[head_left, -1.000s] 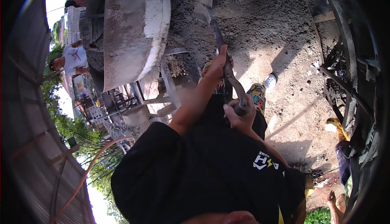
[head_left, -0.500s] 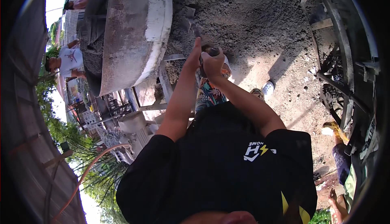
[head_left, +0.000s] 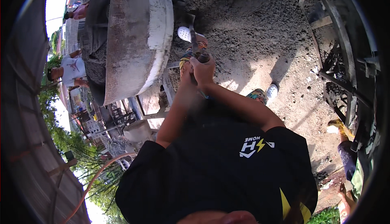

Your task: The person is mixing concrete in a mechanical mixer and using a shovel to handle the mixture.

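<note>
Both my hands are closed round the handle of a shovel [head_left: 194, 41], in front of my body. My right hand [head_left: 205, 67] grips near the handle's rounded top end. Close beside it, my left hand [head_left: 187, 70] is partly hidden and blurred, with its fingers wrapped about the handle. The shovel's dark blade [head_left: 189, 19] points away from me, over grey, wet-looking mix [head_left: 243, 21] spread on the ground. One of my white clogs [head_left: 184, 33] stands beside the shaft; the other clog [head_left: 271, 91] is farther right on dusty ground.
A large, crusted mixer drum [head_left: 134, 33] stands close on my left, with grey material inside. Beyond it are a person in a white shirt [head_left: 73, 70] and another person [head_left: 79, 12]. Metal framing [head_left: 345, 41] lines the right side. Someone's arm [head_left: 345, 155] shows at the lower right.
My hands and the shovel handle have drawn back toward my body and slightly left. My left foot, in its white clog, has come into view beside the shaft.
</note>
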The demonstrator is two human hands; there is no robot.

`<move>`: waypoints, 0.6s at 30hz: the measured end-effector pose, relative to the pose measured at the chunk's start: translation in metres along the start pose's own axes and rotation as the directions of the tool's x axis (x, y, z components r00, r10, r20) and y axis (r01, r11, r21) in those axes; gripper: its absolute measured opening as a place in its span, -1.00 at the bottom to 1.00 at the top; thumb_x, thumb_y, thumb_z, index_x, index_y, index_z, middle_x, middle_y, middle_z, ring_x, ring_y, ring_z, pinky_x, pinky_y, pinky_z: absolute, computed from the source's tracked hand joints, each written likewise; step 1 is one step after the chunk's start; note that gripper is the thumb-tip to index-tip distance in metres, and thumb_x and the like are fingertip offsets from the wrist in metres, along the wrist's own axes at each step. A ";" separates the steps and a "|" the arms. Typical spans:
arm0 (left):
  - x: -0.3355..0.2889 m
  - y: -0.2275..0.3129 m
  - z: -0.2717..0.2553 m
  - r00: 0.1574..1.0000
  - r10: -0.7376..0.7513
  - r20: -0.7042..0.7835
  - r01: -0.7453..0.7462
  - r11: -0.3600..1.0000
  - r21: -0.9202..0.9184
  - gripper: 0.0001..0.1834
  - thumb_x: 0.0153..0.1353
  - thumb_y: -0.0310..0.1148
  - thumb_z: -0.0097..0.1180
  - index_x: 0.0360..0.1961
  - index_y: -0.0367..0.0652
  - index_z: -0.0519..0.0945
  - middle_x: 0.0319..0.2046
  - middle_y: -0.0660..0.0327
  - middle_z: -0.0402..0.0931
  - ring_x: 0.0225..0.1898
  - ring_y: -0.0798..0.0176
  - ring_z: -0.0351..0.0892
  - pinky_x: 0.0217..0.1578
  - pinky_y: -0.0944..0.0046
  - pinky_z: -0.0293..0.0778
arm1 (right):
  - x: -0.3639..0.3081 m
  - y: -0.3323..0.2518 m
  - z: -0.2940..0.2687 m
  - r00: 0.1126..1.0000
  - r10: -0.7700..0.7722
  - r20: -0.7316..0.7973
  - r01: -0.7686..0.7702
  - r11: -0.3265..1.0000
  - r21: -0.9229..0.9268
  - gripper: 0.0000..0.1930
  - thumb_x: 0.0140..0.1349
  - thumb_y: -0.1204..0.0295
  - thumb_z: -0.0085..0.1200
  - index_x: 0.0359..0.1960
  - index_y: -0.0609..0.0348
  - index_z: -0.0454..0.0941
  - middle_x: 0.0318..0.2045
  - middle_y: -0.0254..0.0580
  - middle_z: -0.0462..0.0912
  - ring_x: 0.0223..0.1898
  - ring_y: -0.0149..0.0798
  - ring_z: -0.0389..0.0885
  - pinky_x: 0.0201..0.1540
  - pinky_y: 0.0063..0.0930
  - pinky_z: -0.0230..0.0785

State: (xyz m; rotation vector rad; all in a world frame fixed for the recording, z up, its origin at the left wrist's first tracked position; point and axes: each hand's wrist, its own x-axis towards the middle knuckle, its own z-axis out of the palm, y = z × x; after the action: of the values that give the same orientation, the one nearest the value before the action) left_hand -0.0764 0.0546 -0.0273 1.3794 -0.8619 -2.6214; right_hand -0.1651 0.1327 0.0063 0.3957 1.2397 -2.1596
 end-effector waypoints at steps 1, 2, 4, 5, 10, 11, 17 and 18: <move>0.002 -0.001 -0.001 1.000 -0.009 -0.019 0.010 0.999 0.045 -0.57 0.38 0.00 -0.31 -0.03 -0.08 0.43 -0.26 0.24 0.49 -0.24 0.23 0.51 -0.22 0.23 0.47 | 0.003 0.002 0.002 1.000 -0.012 -0.023 0.011 0.998 -0.060 -0.90 0.02 0.59 0.12 -0.43 0.17 0.47 -0.62 -0.41 0.50 -0.66 -0.54 0.43 -0.61 -0.58 0.27; 0.001 -0.005 0.006 0.998 0.019 -0.053 -0.011 0.990 0.143 -0.58 0.38 -0.01 -0.30 -0.03 -0.08 0.43 -0.28 0.24 0.48 -0.26 0.25 0.50 -0.25 0.24 0.46 | 0.005 0.010 -0.007 0.999 -0.022 -0.038 0.019 0.998 -0.059 -0.90 0.02 0.59 0.12 -0.42 0.17 0.47 -0.61 -0.41 0.50 -0.64 -0.54 0.42 -0.59 -0.57 0.28; -0.009 -0.018 0.030 0.973 0.205 -0.103 -0.128 0.859 0.496 -0.60 0.38 -0.03 -0.27 -0.04 -0.08 0.44 -0.34 0.26 0.47 -0.32 0.29 0.47 -0.31 0.28 0.43 | -0.009 0.017 -0.030 0.999 0.010 -0.050 -0.013 0.997 -0.070 -0.88 0.02 0.59 0.11 -0.38 0.19 0.47 -0.61 -0.41 0.49 -0.63 -0.53 0.42 -0.58 -0.56 0.29; -0.017 -0.018 0.051 0.945 0.318 -0.075 -0.160 0.653 0.741 -0.61 0.38 -0.04 -0.25 -0.04 -0.07 0.44 -0.37 0.27 0.47 -0.34 0.31 0.46 -0.34 0.29 0.42 | -0.011 0.011 -0.035 0.997 0.043 -0.060 -0.048 0.996 -0.078 -0.87 0.02 0.58 0.10 -0.36 0.20 0.47 -0.62 -0.41 0.49 -0.63 -0.52 0.43 -0.58 -0.56 0.29; 0.116 -0.028 -0.075 0.930 0.282 -0.234 -0.165 0.892 0.421 -0.65 0.37 -0.08 -0.28 -0.25 -0.10 0.45 -0.56 0.27 0.40 -0.52 0.31 0.41 -0.50 0.29 0.34 | 0.052 0.030 -0.009 0.996 -0.085 -0.012 0.081 0.980 -0.184 -0.94 -0.02 0.60 0.07 -0.48 0.22 0.47 -0.67 -0.37 0.48 -0.68 -0.47 0.42 -0.62 -0.53 0.27; 0.130 -0.033 -0.076 0.956 0.114 -0.270 -0.044 0.967 0.250 -0.62 0.37 -0.06 -0.30 -0.30 -0.12 0.44 -0.59 0.27 0.38 -0.55 0.31 0.40 -0.53 0.29 0.32 | 0.069 0.042 -0.018 0.971 -0.238 0.012 0.229 0.920 -0.317 -0.95 -0.04 0.59 0.07 -0.54 0.22 0.46 -0.68 -0.36 0.48 -0.69 -0.46 0.41 -0.63 -0.51 0.27; 0.131 -0.075 -0.007 0.797 0.200 -0.570 0.045 0.921 0.387 -0.28 0.32 0.24 -0.46 -0.19 -0.24 0.48 -0.39 0.10 0.50 -0.44 0.24 0.46 -0.43 0.21 0.39 | 0.093 0.065 -0.081 0.999 0.035 -0.023 -0.040 0.961 -0.274 -0.95 -0.14 0.59 0.05 -0.67 0.24 0.45 -0.73 -0.29 0.47 -0.71 -0.38 0.44 -0.65 -0.43 0.28; 0.124 -0.080 0.008 0.770 0.140 -0.623 0.058 0.956 0.288 -0.24 0.29 0.27 -0.50 -0.11 -0.23 0.47 -0.30 0.06 0.50 -0.36 0.18 0.48 -0.36 0.14 0.40 | 0.098 0.061 -0.097 0.983 0.182 0.041 -0.164 0.950 -0.267 -0.92 -0.10 0.58 0.10 -0.66 0.23 0.46 -0.71 -0.26 0.49 -0.69 -0.35 0.47 -0.61 -0.44 0.34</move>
State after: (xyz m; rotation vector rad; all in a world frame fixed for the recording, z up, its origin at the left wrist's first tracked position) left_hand -0.1414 0.0884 -0.1559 2.1039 -1.1542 -1.7898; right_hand -0.2057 0.1577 -0.1369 0.3061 1.3785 -1.8176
